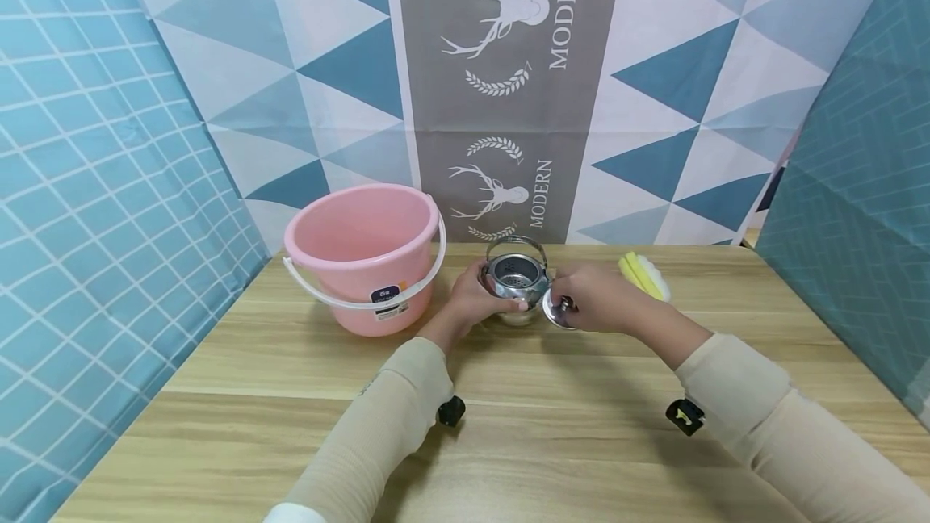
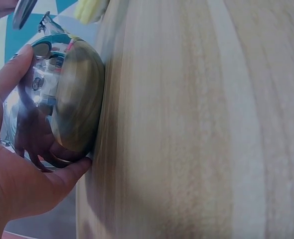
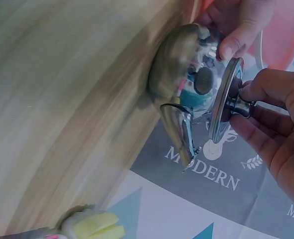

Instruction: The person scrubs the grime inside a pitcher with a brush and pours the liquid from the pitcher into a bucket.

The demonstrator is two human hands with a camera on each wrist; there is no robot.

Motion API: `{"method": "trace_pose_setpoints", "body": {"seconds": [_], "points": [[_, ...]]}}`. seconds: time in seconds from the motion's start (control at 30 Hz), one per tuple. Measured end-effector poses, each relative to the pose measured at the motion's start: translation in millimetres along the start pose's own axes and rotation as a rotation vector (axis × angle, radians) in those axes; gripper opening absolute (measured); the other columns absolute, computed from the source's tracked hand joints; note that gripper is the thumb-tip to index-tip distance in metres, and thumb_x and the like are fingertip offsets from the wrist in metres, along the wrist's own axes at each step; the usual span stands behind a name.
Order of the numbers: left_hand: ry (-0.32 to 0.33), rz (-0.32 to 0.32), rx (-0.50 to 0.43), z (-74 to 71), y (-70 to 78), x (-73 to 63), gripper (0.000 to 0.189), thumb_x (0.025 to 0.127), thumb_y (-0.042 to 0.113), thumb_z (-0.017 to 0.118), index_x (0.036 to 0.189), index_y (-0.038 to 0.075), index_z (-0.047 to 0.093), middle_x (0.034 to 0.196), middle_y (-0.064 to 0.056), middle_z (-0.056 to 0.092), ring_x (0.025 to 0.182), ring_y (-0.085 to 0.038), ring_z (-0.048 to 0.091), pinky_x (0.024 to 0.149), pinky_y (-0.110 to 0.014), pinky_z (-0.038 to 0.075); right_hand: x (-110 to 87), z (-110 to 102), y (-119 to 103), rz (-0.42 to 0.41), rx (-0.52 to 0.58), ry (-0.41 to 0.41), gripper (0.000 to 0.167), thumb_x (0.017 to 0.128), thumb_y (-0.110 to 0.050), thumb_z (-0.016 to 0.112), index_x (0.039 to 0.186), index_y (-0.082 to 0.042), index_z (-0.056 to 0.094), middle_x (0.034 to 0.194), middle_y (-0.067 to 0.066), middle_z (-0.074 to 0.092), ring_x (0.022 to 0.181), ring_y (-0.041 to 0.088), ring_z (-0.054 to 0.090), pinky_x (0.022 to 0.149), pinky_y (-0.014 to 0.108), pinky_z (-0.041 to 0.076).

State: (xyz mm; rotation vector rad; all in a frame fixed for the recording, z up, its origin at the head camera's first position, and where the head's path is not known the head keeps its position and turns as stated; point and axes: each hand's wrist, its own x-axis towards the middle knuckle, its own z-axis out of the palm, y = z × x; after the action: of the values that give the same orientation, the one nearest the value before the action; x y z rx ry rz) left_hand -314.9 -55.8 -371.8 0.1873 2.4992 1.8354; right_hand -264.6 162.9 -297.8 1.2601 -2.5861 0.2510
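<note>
A shiny steel teapot [image 1: 517, 281] stands uncovered on the wooden table, its strainer [image 1: 517, 271] showing inside the mouth and its hoop handle raised behind. My left hand [image 1: 475, 295] grips the pot's left side, the thumb along its front; the left wrist view has fingers and thumb spread round the rounded body [image 2: 62, 99]. My right hand [image 1: 592, 297] holds the pot's round lid [image 1: 558, 311] just right of the pot. In the right wrist view the thumb and fingers pinch the lid's knob [image 3: 240, 106], with the lid on edge near the spout [image 3: 179, 132].
Left of the pot stands a pink bucket [image 1: 385, 313] with its white handle hanging down in front. A yellow and white sponge [image 1: 644, 277] lies to the right, near the table's back edge. Patterned cloth [image 1: 349, 63] hangs behind the table [image 1: 552, 426] and along both sides.
</note>
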Motion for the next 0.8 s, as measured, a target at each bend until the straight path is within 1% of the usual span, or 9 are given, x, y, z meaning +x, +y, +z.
{"method": "trace_pose_setpoints", "body": {"seconds": [0.17,0.27,0.43,0.63,0.8], "points": [[0.003,-0.008,0.012,0.1,0.7,-0.3,0.110,0.056,0.020,0.097,0.147,0.008,0.037,0.137,-0.011,0.050,0.126,-0.024,0.046,0.109,-0.037,0.034,-9.3,7.0,-0.2,-0.016,0.036,-0.034,0.018,0.067,0.002,0.077,0.073,-0.011,0.068,0.074,-0.004,0.055,0.068,0.008,0.047,0.059,0.023,0.045],[0.008,-0.010,0.018,0.3,0.8,-0.4,0.110,0.056,0.020,0.097,0.147,0.008,0.036,0.138,-0.011,0.050,0.127,-0.024,0.045,0.109,-0.036,0.034,-14.8,11.7,0.3,-0.011,0.047,-0.078,0.018,0.067,0.001,0.077,0.073,-0.012,0.067,0.075,-0.005,0.055,0.069,0.008,0.047,0.060,0.024,0.045],[0.017,-0.008,0.027,0.5,0.6,0.0,0.111,0.055,0.020,0.097,0.148,0.007,0.036,0.139,-0.012,0.050,0.128,-0.024,0.045,0.110,-0.036,0.033,-22.1,18.0,1.3,0.007,0.077,-0.147,0.019,0.066,0.002,0.075,0.075,-0.013,0.067,0.075,-0.006,0.055,0.069,0.007,0.048,0.061,0.026,0.045],[0.015,-0.009,0.020,0.4,1.2,-0.4,0.113,0.055,0.021,0.098,0.148,0.007,0.036,0.139,-0.012,0.049,0.128,-0.024,0.045,0.110,-0.036,0.033,-28.3,20.3,2.3,0.028,0.132,-0.201,0.020,0.065,0.005,0.073,0.074,-0.013,0.068,0.075,-0.007,0.056,0.068,0.006,0.049,0.061,0.025,0.046],[0.018,-0.012,0.020,1.0,1.5,0.4,0.110,0.055,0.020,0.097,0.146,0.008,0.038,0.137,-0.011,0.051,0.127,-0.024,0.046,0.109,-0.036,0.034,-33.0,22.8,5.5,0.031,0.151,-0.231,0.023,0.065,0.007,0.072,0.076,-0.012,0.070,0.076,-0.007,0.057,0.069,0.006,0.050,0.060,0.025,0.046]]}}
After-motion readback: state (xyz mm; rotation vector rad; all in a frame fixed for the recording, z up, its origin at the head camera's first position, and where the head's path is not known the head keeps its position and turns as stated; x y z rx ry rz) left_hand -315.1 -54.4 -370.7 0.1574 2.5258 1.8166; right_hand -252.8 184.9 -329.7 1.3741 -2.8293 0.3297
